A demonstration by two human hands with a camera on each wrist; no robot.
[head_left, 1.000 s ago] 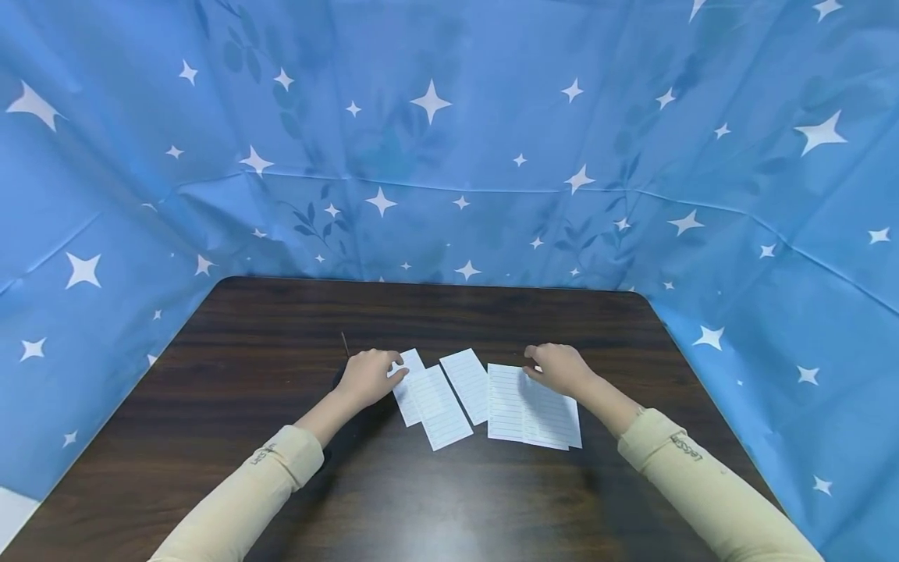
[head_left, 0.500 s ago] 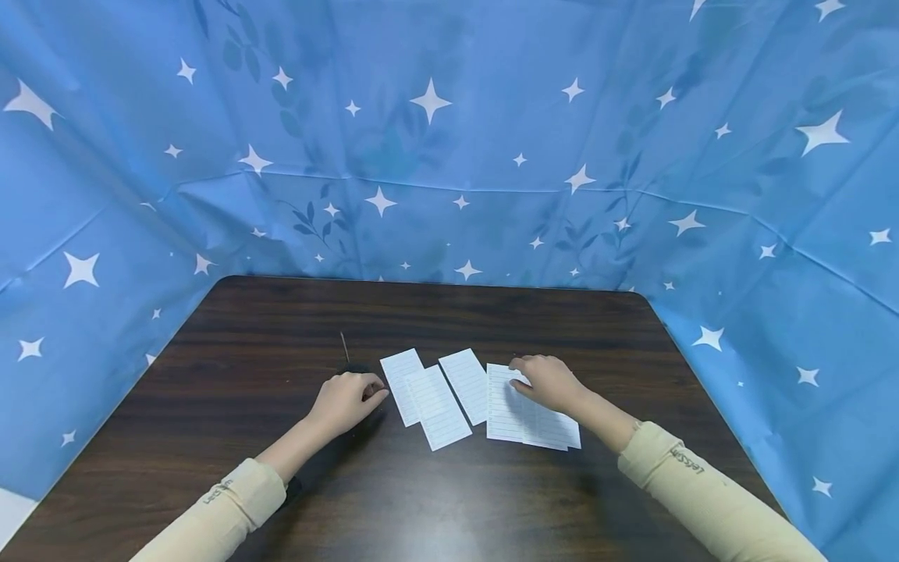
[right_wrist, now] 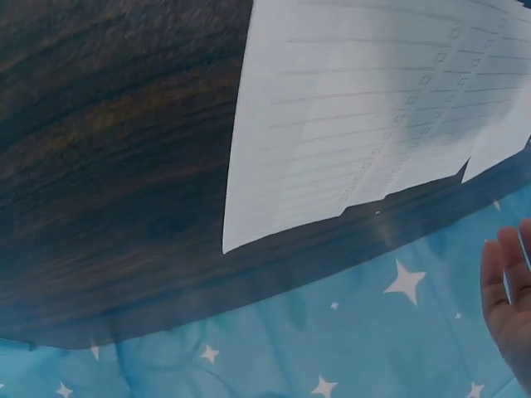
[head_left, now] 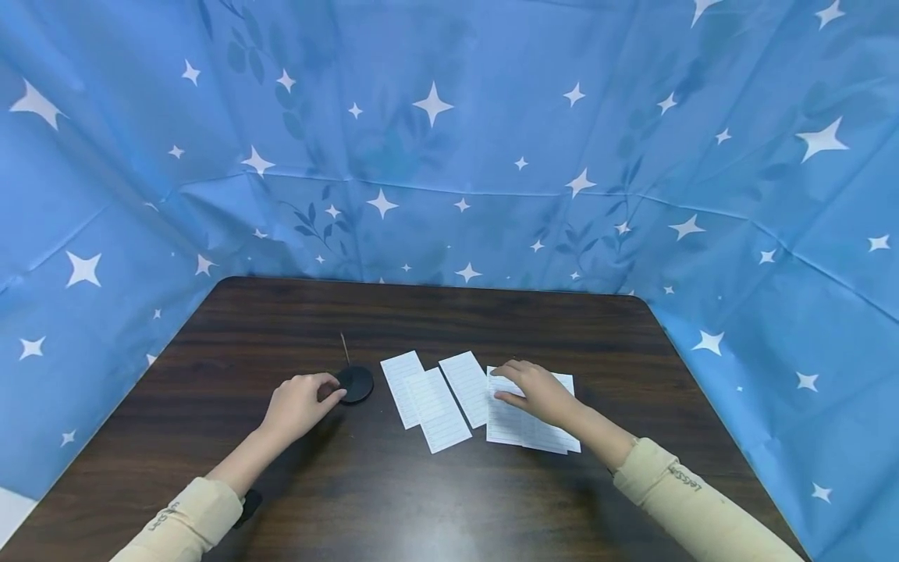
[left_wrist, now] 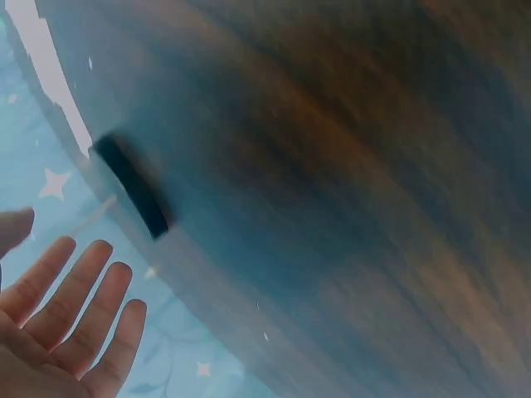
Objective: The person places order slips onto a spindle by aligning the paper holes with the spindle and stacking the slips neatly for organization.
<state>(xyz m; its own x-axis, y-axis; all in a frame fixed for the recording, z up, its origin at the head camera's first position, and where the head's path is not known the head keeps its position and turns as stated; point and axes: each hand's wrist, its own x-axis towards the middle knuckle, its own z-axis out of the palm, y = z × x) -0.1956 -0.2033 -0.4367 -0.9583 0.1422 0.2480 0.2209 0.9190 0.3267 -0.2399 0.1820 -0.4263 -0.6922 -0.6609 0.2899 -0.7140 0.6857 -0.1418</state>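
Observation:
My left hand (head_left: 298, 403) is just left of a flat black disc (head_left: 356, 383), fingertips right at its edge in the head view. In the left wrist view the fingers (left_wrist: 87, 290) are spread, with nothing in them, below the dark edge of the disc. A thin stick (head_left: 345, 349) lies behind the disc. My right hand (head_left: 537, 394) is over the right-hand group of overlapping lined white paper sheets (head_left: 504, 432), thumb and fingers apart and holding nothing. Part of those sheets is hidden beneath it.
Between the hands lie more lined sheets: two overlapping at the left, the front sheet (head_left: 437, 410) over another, and a separate slanted sheet (head_left: 466, 386). All lie on a dark wooden table (head_left: 435, 499). A blue star-patterned cloth (head_left: 449, 156) hangs behind it.
My left hand has moved left, off the leftmost sheet, and the black disc has come into sight. My right hand has moved slightly left and nearer over its sheets. The papers stay put.

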